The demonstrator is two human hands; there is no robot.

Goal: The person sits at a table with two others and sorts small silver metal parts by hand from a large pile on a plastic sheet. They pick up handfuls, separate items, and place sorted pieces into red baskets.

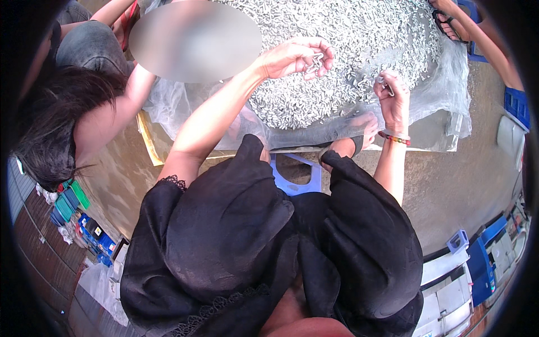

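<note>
A thick layer of small, slender silvery pieces that look like little fish point(297, 104) lies spread over a fine mesh sheet point(449, 109). Above the near left part of the layer is my left hand point(297, 59), its fingers curled round a few of these small silvery fish point(315, 63). My right hand point(392, 92) is raised over the layer's near right edge, with thumb and fingers bent together. Whatever lies between its fingertips is too small to make out. A beaded bracelet point(394, 137) circles my right wrist.
A blue plastic stool point(297, 174) stands between my legs. Another person point(92, 106) crouches close by on the left; another person's arm point(487, 45) and sandalled foot point(451, 27) show at far right. Blue and white containers point(483, 264) stand behind me on the right.
</note>
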